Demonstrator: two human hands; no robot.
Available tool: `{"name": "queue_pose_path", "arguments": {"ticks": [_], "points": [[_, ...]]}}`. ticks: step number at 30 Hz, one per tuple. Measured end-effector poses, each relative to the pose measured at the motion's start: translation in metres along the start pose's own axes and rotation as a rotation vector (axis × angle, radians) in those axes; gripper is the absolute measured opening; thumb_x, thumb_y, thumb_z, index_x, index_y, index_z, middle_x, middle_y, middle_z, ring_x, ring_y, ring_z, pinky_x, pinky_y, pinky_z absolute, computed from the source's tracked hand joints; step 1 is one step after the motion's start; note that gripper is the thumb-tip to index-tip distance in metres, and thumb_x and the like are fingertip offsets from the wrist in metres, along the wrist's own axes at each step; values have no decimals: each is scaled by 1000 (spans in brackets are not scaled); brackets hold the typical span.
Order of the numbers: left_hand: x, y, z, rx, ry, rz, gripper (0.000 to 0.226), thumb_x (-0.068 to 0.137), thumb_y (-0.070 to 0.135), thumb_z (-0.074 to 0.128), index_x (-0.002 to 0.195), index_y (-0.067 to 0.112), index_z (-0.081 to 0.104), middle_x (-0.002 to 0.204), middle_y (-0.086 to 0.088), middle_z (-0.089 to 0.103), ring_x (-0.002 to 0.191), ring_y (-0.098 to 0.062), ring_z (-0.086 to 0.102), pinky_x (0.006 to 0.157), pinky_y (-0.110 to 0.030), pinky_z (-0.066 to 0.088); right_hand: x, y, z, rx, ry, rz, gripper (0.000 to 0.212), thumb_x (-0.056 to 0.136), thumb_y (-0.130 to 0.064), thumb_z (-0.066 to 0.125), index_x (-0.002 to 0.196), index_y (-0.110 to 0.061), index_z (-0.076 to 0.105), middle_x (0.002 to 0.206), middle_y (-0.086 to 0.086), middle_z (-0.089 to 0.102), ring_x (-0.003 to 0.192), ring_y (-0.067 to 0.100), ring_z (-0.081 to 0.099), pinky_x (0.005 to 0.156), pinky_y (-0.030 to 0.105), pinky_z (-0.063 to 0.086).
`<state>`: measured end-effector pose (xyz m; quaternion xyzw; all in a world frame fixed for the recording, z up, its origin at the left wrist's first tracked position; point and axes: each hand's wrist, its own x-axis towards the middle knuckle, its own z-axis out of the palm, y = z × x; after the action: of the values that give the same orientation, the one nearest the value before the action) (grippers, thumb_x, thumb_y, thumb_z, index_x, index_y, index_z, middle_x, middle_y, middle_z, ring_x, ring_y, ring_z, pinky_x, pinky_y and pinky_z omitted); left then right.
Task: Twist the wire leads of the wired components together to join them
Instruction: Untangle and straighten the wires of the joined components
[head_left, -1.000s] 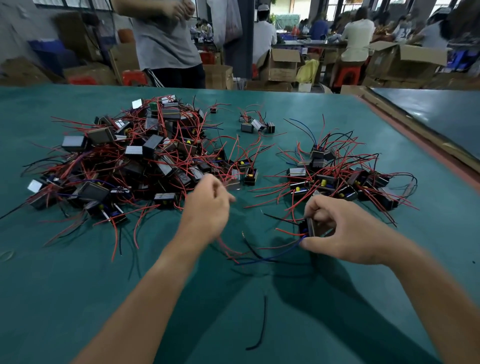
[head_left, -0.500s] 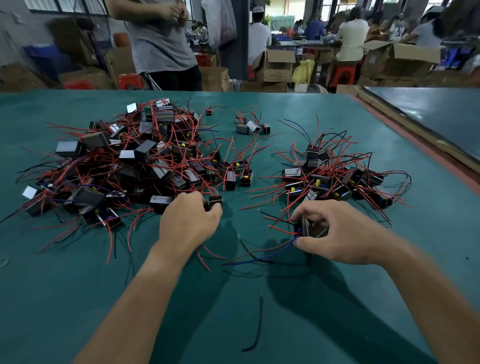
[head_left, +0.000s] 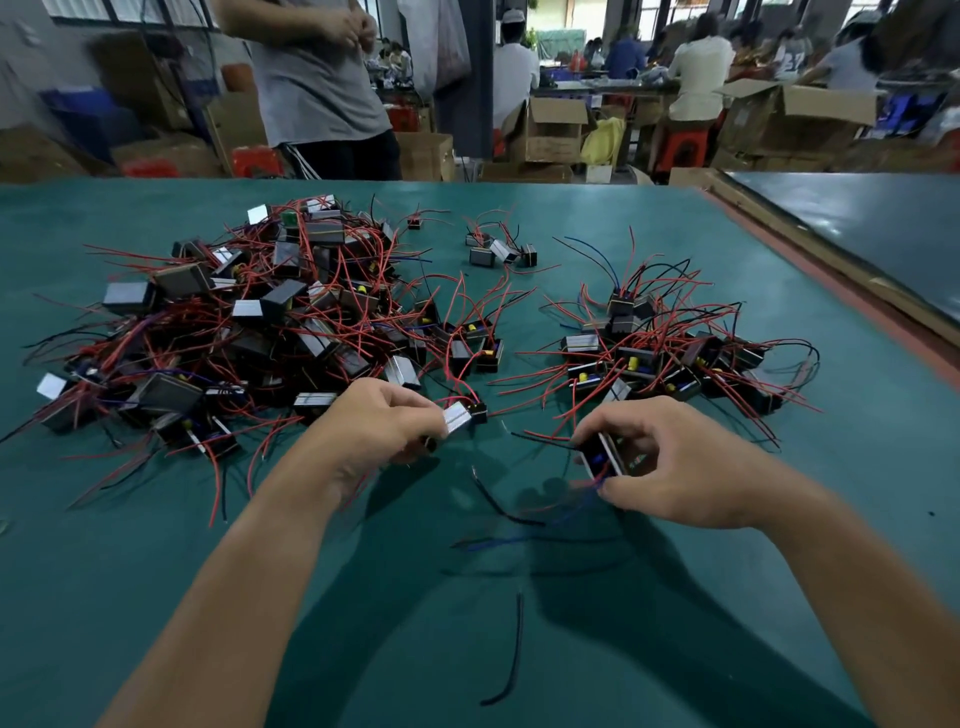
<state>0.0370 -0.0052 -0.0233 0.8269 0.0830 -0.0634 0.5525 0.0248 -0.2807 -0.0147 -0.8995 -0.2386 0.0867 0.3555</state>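
Working at a green table (head_left: 156, 571), between a big pile (head_left: 270, 322) far left and a small pile (head_left: 660, 353) far right. Pinching a component (head_left: 460, 418) in the left hand (head_left: 374, 426), a second component (head_left: 602, 457) in the right hand (head_left: 670, 467), near centre, trailing leads (head_left: 511, 516). Probably helping: aligning bare tips before twisting tightly.

The left hand (head_left: 384, 421) has drawn 1 component (head_left: 460, 418) from the big pile (head_left: 270, 322), apparently pinched in its grip.
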Motion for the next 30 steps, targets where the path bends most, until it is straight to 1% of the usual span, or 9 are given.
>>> {"name": "queue_pose_path", "arguments": {"ticks": [2,7,11,14,16,18,21,25,30], "points": [[-1,1,2,6,43,7,11,75,8,72,66,11,76,59,-6,64,57,-15,53,62,-30,46,0,2,-1,9,-2,-22,30,72,-10,69,93,-31,64,89,-7,71,82,17,68,83,44,55],[-3,7,4,-181,210,108,11,69,21,73,63,12,74,74,7,72,76,-13,60,72,-30,44,1,4,1,-2,-36,-36,24,74,-12,73,90,-28,65,89,-13,70,85,8,66,83,34,54],[-8,15,-1,-415,358,218,21,72,14,71,54,24,73,63,15,69,60,6,60,67,-25,46,2,3,1,-24,-15,-53,15,77,-23,77,86,-32,69,84,-17,69,83,3,64,71,17,50],[-10,16,-6,-735,403,245,14,70,15,66,58,19,73,67,5,67,65,-6,61,65,-25,52,1,3,0,-51,23,-36,6,80,-26,77,80,-30,73,73,-24,65,69,-2,61,63,11,45],[-8,15,-10,-783,531,232,7,74,16,67,68,20,70,69,3,64,65,-9,59,60,-23,47,2,4,1,-55,49,-21,6,79,-25,77,76,-28,73,70,-23,64,62,0,57,60,16,47],[-5,13,-10,-726,663,239,8,82,11,68,81,19,66,72,5,63,60,-4,57,54,-19,43,2,6,0,-27,57,0,10,77,-24,78,73,-24,69,62,-15,62,54,2,50,55,20,45],[-4,14,-3,-652,694,336,16,86,4,67,95,16,60,89,-7,65,70,-14,58,54,-18,45,3,7,2,19,30,26,15,80,-22,75,72,-17,63,53,-10,53,50,7,44,53,24,42],[-4,12,13,-448,511,441,29,85,1,69,98,24,56,93,-13,62,75,-21,60,59,-25,51,4,7,5,-4,44,22,23,84,-27,72,71,-13,60,53,-7,53,50,9,44,53,26,40],[1,-1,23,63,261,301,33,77,7,73,101,29,67,73,0,57,65,-21,55,66,-40,53,2,6,1,10,83,-10,25,86,-29,71,67,-16,61,48,-9,47,46,7,38,49,21,34]]}}
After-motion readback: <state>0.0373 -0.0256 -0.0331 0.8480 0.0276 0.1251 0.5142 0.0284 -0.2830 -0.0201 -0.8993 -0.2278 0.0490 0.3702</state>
